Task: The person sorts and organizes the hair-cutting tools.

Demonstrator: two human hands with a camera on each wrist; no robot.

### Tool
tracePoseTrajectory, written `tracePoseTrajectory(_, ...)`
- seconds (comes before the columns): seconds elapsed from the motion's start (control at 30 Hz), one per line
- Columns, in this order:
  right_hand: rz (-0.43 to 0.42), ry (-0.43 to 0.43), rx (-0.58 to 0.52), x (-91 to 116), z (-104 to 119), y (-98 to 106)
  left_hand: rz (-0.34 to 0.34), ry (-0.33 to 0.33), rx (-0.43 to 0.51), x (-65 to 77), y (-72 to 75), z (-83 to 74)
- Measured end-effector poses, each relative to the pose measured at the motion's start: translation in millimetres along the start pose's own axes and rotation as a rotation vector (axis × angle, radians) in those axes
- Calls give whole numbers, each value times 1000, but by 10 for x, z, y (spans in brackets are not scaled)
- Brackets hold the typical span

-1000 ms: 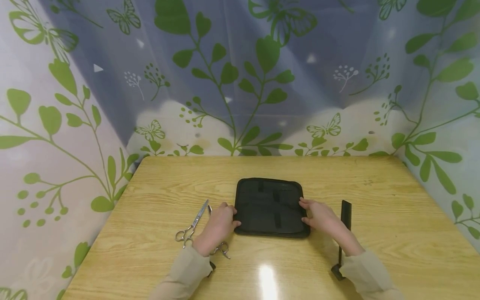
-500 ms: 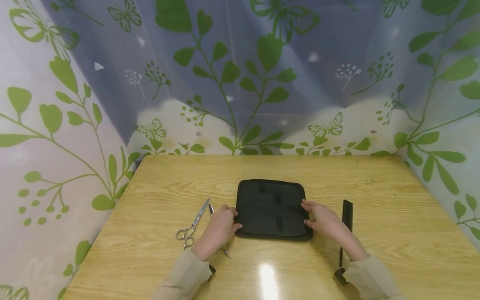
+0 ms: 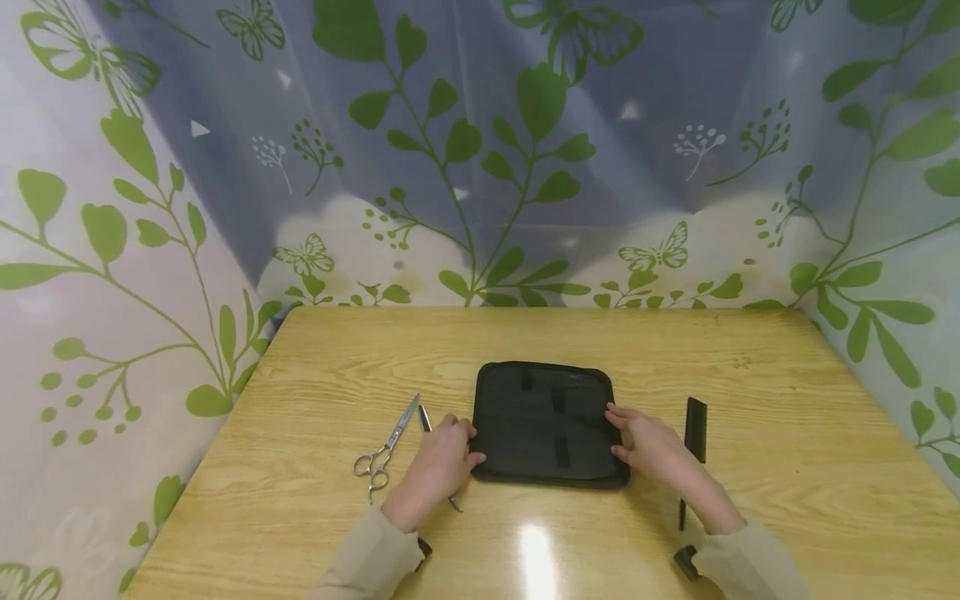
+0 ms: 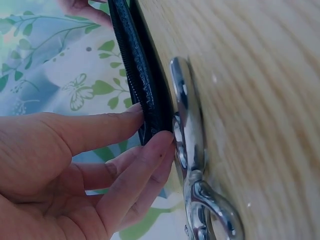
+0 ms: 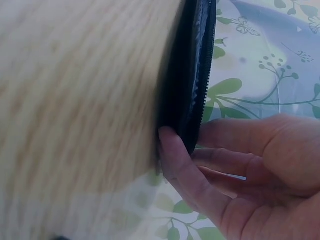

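Wooden table [image 3: 360, 358]; left hand [image 3: 433, 468], right hand [image 3: 654, 447] pinch black case [image 3: 517, 437] by opposite sides; scissors [image 3: 388, 451] at left, second pair [image 3: 425, 417] half hidden; comb [image 3: 696, 429] at right.

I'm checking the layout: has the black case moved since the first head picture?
Yes, slightly: the black case has shifted away from the table's back edge, leaving a wider gap in the head view.

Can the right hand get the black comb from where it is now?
Probably yes: the black comb lies close by, its wide end in plain view. But the right hand pinches the black case, so it would likely have to let go first.
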State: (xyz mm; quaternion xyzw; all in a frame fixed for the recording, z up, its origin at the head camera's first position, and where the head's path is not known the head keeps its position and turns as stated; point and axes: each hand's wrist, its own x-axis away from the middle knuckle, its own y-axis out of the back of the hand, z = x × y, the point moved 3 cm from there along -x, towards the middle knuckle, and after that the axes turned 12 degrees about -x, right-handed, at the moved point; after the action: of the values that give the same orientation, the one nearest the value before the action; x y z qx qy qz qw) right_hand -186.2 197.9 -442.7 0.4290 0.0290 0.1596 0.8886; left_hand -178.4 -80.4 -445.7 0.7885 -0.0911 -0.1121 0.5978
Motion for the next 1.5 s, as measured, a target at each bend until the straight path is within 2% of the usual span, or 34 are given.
tracePoseTrajectory(0.17,2,17,19,19,15,-11,-4,-10,-10,26,19,-12)
tracePoseTrajectory(0.5,6,-11,23,68,28,-33,13,2,-10,85,12,-22)
tracePoseTrajectory(0.8,-32,38,51,121,36,-64,-17,-28,9,155,-4,-8)
tracePoseTrajectory(1.23,-60,59,73,177,69,-82,-18,-15,22,210,15,-44)
tracePoseTrajectory(1.5,-48,23,47,216,76,-99,13,4,32,232,7,-33)
